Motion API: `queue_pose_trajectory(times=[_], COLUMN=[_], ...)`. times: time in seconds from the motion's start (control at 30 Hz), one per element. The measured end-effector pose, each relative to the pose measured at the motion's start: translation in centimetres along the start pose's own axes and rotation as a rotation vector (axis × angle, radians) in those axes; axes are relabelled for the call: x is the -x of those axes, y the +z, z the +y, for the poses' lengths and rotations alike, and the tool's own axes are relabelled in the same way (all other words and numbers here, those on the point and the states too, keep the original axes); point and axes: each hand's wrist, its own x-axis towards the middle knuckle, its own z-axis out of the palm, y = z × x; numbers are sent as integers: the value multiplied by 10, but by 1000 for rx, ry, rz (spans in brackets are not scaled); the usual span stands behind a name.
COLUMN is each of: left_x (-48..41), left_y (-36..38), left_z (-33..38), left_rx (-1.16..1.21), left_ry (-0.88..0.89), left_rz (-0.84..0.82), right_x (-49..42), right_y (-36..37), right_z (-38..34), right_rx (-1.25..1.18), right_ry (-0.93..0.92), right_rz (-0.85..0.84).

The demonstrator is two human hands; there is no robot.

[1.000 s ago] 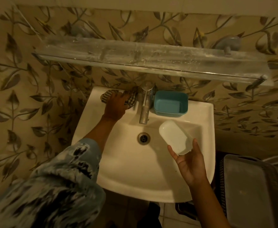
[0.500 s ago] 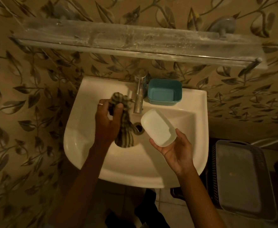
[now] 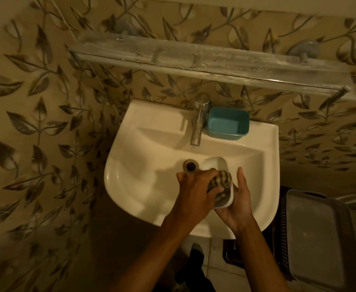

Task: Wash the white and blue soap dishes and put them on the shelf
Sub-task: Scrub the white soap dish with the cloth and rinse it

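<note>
Washing the white soap dish (image 3: 214, 164) over the sink's (image 3: 130, 204) front edge: my right hand (image 3: 239, 200) holds it, my left hand (image 3: 194, 193) grips the cloth (image 3: 221, 180) inside. Next, I judge: rinsing.

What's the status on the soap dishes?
Left hand grips cloth inside white dish; right hand holds it over sink. Blue dish beside tap, untouched. Nothing blocking.

No text, label or number can be read. The blue dish (image 3: 227, 125) and tap (image 3: 198, 125) look plain. The light is dim.
</note>
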Motion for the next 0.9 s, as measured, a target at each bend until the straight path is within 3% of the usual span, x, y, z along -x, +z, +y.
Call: queue_pose_trajectory(times=[0.1,0.17,0.27,0.37,0.57,0.7,0.9], left_x=[11,19,13,-11,-26,-31,-22], left_y=[-4,-5,-2,-2,6,7,20], left_z=[-2,-5,-3,4,11,9,10], left_rx=[8,36,17,-25,-234,-247,-469], left_ry=[121,173,215,135,276,212,228], left_rz=[-222,-279,-110,87,119,186,-36], right_x=[3,6,8,9,16,21,20], right_y=[-5,-7,-3,4,4,8,1], right_z=[-3,-3,3,12,0,-10,-12], right_rx=[53,75,61,111,275,467,551], right_ry=[59,90,53,-43,-182,-300,-388], right_rz=[98,130,131,150,276,327,306])
